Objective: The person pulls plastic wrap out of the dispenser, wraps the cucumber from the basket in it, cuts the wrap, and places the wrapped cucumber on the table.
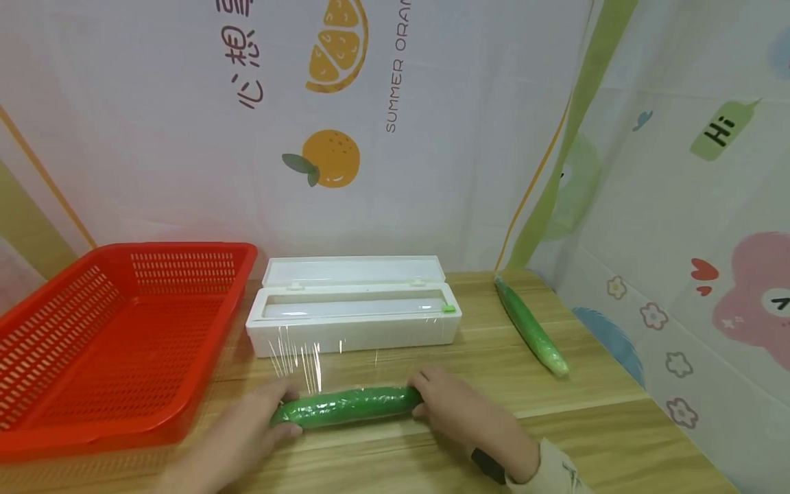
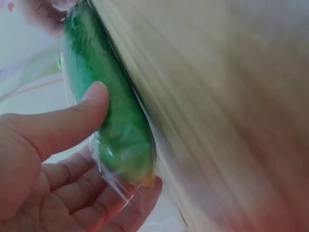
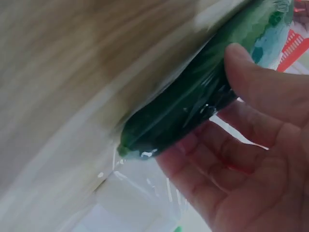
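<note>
A green cucumber point(image 1: 353, 406) lies crosswise at the front of the wooden table, glossy with clear cling film round it. My left hand point(image 1: 267, 417) grips its left end, thumb on the near side and fingers behind, as the left wrist view shows. At the other end my right hand point(image 1: 446, 403) holds it the same way, its thumb point(image 3: 239, 60) lying along the skin. From the cucumber, a sheet of cling film point(image 1: 311, 367) runs back to a white film dispenser box point(image 1: 352, 337), creased on the left side. The box's lid stands up, with the roll inside.
A red plastic basket point(image 1: 245, 278) stands at the left, close beside the dispenser. Another cucumber point(image 1: 532, 329) lies slanted on the table point(image 1: 605, 412) at the right. Printed cloth point(image 1: 432, 185) hangs behind the table and along its right side.
</note>
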A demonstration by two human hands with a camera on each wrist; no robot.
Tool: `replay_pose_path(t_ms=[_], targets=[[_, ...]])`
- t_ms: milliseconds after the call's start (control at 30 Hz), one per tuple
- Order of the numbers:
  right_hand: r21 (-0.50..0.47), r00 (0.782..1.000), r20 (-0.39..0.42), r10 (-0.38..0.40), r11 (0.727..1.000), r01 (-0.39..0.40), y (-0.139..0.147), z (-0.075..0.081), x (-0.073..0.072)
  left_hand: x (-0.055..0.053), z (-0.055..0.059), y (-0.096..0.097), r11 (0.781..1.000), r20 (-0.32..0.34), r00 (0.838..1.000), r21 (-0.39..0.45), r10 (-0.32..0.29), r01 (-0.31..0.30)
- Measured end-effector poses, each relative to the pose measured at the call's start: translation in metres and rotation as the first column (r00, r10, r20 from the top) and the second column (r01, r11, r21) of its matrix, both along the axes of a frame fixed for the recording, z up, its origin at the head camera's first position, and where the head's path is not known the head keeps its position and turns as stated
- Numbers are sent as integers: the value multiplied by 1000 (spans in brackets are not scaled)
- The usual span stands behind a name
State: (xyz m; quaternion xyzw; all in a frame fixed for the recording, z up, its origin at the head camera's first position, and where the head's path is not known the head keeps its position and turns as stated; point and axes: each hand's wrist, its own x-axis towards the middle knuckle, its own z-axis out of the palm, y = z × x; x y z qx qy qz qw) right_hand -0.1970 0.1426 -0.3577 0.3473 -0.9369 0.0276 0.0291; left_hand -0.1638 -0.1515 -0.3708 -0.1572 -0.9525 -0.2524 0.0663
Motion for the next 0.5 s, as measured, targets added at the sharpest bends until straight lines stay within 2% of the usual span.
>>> replay_pose_path(t_ms=[100,200,367,500], targets=[[-20,999,41,11,1000,-10,3,1,-3,-5,-1,-5,999,11,999,28,-36,36],[-54,996,91,23,998,-19,5,2,-7,-8,-3,-10,996,-24,996,34,-84,85],[-119,985,173,16,993,5,6,4,-13,-13,-5,-16,990,-53,990,39,-131,133],[-161,983,180,38,987,-9,7,4,-16,-17,-7,-20,988,-81,986,43,-146,150]])
